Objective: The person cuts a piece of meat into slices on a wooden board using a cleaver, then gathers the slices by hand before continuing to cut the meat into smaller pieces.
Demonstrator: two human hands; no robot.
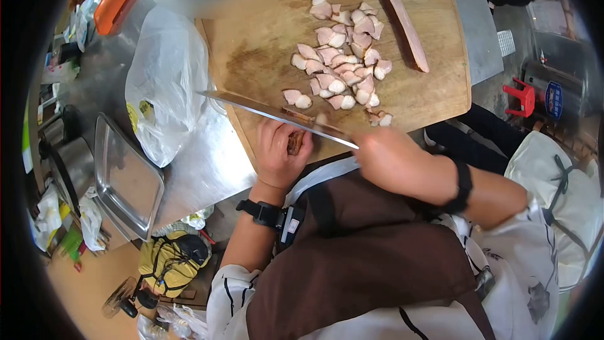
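Note:
My right hand [396,160], blurred by motion, is closed around the handle of a long knife [270,112]. The blade points left and crosses the near edge of the wooden cutting board [251,63]. Just beneath the blade, my left hand [277,151] is wrapped round a brown-skinned piece of meat [294,143], partly hidden by the fingers and knife. Beyond the blade lie many pale pink and white meat slices [340,66], loosely heaped. A long uncut strip of meat [402,22] rests along the board's right side.
A clear plastic bag [167,82] sits left of the board on the metal table [217,179]. A steel tray [129,176] and an orange container [118,1] are farther left. A red stool [521,97] stands on the floor at right. Another person's dark trouser leg [481,132] shows nearby.

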